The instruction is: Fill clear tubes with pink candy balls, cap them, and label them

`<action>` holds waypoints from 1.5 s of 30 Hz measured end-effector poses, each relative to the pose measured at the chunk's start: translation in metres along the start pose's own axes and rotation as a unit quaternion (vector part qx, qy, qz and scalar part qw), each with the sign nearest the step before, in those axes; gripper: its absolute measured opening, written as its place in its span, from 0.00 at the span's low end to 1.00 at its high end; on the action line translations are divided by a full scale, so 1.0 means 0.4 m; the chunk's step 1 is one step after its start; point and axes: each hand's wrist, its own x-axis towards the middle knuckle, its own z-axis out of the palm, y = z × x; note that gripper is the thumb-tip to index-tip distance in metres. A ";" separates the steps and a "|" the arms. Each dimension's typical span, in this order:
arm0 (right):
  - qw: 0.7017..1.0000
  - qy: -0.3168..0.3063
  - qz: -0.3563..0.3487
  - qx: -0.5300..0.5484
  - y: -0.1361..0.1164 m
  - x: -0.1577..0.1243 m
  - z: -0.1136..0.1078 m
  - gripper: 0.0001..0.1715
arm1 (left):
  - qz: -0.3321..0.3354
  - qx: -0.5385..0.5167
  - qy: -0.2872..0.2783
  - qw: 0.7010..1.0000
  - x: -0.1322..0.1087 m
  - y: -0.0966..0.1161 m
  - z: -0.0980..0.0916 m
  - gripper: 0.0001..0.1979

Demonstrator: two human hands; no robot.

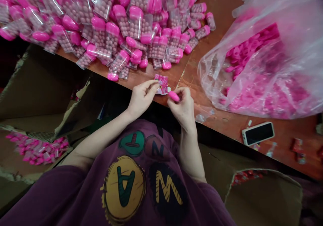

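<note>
Over the table's front edge, my left hand (142, 98) pinches a small pink printed packet (162, 84) between thumb and fingertips. Just to the right, my right hand (183, 108) is closed around a glossy pink cap (174, 96), whose rounded end points at the packet. Whether a container hangs below that cap inside my fingers is hidden. A small gap separates cap and packet. Beyond my hands lies a large heap of clear pink-capped containers (136, 22) filled with small pink balls.
A clear plastic bag (212, 74) of loose pink caps (267, 98) stands right on the brown table (191, 72). Near it lies a white-edged phone (258, 133). Cardboard boxes (32, 84) sit below the edge; pink pieces (37, 149) fill one at left, red ones (246, 176) show at right.
</note>
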 end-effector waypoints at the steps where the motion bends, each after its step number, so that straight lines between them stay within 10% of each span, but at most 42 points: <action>1: 0.999 0.013 -0.011 -0.036 0.005 0.001 -0.006 0.10 | 0.037 0.055 0.017 0.998 -0.002 -0.011 -0.007 0.11; 7: 0.950 -0.101 -0.127 -0.267 0.016 0.009 0.023 0.32 | 0.144 0.236 -0.017 0.961 -0.012 -0.072 -0.022 0.15; 13: 0.899 0.000 -0.225 -0.375 0.070 0.012 0.091 0.21 | 0.173 0.259 -0.003 0.950 -0.016 -0.092 -0.008 0.14; 18: 0.893 0.087 -0.300 -0.325 0.117 0.010 0.098 0.23 | 0.080 0.159 0.043 0.983 0.000 -0.055 -0.019 0.13; 22: 0.889 0.131 -0.347 -0.269 0.120 -0.002 0.085 0.18 | -0.097 0.062 -0.054 0.992 -0.003 -0.011 -0.027 0.28; 26: 0.876 0.143 -0.387 -0.250 0.112 -0.006 0.078 0.15 | -0.216 -0.077 -0.100 0.968 -0.004 0.014 -0.017 0.17; 45: 0.892 0.157 -0.371 -0.205 0.143 -0.029 0.020 0.09 | -0.147 0.113 -0.062 0.981 0.064 -0.013 0.019 0.27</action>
